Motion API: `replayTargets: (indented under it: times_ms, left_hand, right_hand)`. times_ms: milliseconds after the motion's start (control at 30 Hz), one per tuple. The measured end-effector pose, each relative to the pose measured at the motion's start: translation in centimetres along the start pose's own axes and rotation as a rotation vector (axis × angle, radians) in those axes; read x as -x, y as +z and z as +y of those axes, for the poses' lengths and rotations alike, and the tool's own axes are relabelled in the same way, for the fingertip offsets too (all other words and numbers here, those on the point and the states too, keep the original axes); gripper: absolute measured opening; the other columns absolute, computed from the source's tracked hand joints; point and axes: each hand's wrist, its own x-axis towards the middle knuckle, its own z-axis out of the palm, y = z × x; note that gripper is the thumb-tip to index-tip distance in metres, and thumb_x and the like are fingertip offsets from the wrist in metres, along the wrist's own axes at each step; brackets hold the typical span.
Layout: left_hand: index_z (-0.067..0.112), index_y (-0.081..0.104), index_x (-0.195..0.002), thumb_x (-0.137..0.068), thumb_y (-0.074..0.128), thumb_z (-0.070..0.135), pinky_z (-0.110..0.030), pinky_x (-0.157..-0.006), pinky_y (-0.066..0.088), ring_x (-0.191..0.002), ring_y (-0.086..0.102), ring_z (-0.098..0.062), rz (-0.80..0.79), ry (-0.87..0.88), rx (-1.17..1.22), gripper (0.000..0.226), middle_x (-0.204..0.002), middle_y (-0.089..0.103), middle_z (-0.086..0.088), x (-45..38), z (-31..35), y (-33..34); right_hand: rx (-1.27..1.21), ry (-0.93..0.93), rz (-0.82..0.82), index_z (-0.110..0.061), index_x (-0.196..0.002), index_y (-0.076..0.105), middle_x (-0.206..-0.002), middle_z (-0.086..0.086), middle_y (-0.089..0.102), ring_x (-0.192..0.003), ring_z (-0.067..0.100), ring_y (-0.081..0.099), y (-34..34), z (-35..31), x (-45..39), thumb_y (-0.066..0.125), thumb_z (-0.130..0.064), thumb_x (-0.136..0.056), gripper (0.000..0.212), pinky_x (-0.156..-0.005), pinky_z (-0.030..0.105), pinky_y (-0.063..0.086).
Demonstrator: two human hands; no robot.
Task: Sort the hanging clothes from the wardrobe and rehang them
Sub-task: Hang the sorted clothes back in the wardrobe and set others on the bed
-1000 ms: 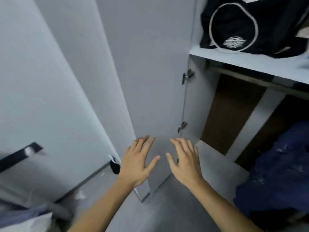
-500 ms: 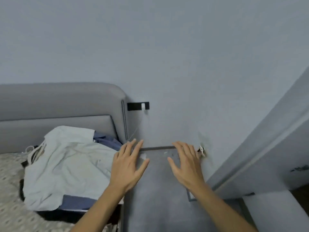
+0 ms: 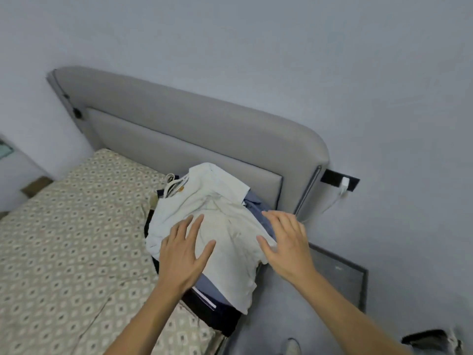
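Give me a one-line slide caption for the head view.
Both open hands, left hand and right hand, reach over a white shirt topping a clothes pile on the patterned bed.

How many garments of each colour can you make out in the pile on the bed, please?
White garment: 1, on top
Blue garment: 1, beneath the white one
Black or dark navy clothing: at least 1, at the bottom, layers hard to separate
Total: at least 3

Dim, even, bluish indoor light; soft faint shadows; slight overall blur; wide-angle bending at the edges
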Motion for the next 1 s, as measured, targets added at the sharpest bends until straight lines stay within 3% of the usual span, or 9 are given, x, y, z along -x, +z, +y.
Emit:
replayTargets:
  times_ms: [400, 667, 1000]
  left_hand:
    - [0.037, 0.035, -0.159, -0.097, 0.029, 0.075, -0.048, -0.109, 0.043, -0.146, 0.036, -0.018, 0.126, -0.403, -0.040, 0.073, -0.158, 0.042, 0.006, -4.1, -3.9, 0.3]
    - [0.034, 0.038, -0.158, -0.097, 0.031, 0.073, -0.051, -0.107, 0.042, -0.143, 0.040, -0.022, 0.127, -0.451, 0.000, 0.073, -0.154, 0.046, 0.005, -11.4, -9.1, 2.8]
    - [0.034, 0.038, -0.159, -0.095, 0.025, 0.077, -0.052, -0.108, 0.042, -0.145, 0.038, -0.023, 0.011, -0.509, 0.011, 0.078, -0.157, 0.045, 0.001, -22.2, -14.9, 9.0]
  right_hand:
    - [-0.103, -0.339, -0.280, -0.028, -0.144, 0.051, -0.141, -0.008, 0.050, -0.129, 0.018, 0.046, 8.4, -0.9, -15.2, 0.051, -0.053, -0.096, 0.054, -0.105, 0.043, 0.040]
    - [-0.076, -0.388, -0.311, -0.027, -0.144, 0.052, -0.140, -0.008, 0.051, -0.130, 0.017, 0.045, 13.5, -1.6, -23.1, 0.053, -0.051, -0.097, 0.053, -0.105, 0.037, 0.038]
    - [-0.037, -0.482, -0.383, -0.025, -0.141, 0.055, -0.137, -0.004, 0.054, -0.128, 0.022, 0.048, 22.7, -0.6, -35.0, 0.055, -0.049, -0.094, 0.053, -0.102, 0.041, 0.042]
